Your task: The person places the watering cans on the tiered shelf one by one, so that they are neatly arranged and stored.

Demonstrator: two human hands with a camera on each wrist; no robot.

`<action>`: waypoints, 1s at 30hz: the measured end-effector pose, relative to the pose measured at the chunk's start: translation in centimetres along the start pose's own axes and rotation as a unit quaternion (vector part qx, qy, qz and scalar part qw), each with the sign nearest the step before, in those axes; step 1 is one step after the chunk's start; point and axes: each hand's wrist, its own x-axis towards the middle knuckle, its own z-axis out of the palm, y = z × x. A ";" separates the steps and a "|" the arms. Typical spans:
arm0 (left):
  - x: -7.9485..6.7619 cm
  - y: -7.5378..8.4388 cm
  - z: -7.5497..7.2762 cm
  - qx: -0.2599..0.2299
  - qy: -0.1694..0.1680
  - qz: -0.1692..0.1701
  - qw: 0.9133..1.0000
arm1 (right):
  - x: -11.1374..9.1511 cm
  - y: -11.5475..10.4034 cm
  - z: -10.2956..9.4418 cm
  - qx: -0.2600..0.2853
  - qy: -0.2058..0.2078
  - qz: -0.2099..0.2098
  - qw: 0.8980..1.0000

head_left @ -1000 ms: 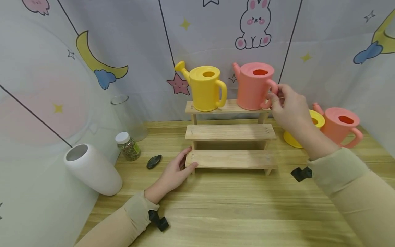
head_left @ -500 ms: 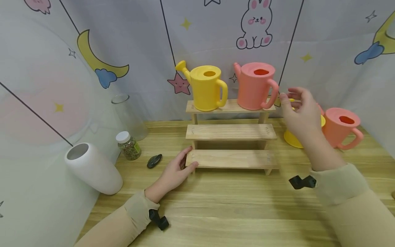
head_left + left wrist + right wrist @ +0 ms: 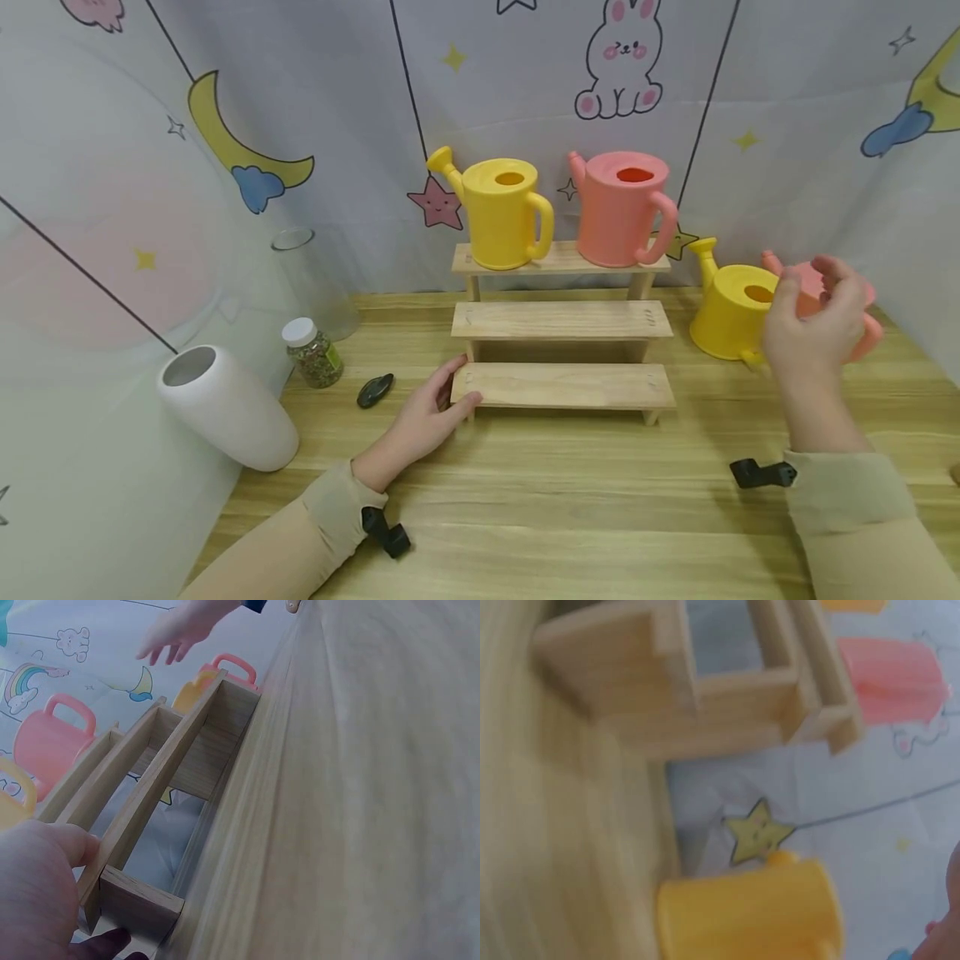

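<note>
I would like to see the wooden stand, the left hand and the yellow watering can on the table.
Wooden stand (image 3: 562, 320): head view, on its middle step.
Left hand (image 3: 420, 422): head view, on its back.
Yellow watering can (image 3: 722, 322): head view, on its side wall.

My left hand (image 3: 420, 418) grips a three-tiered pale wooden stand (image 3: 562, 319); my right hand (image 3: 816, 329) hovers before the lower pink plastic watering can (image 3: 808, 293).

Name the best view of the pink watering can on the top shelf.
The head view: the pink watering can shows whole, with spout, opening and handle. The left wrist view shows handle and body; the right wrist view, a blurred body.
</note>
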 end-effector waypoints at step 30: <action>0.1 -0.1 0.0 0.000 0.004 0.001 1.000 | 4.2 13.0 -2.6 -0.147 0.009 0.067 0.987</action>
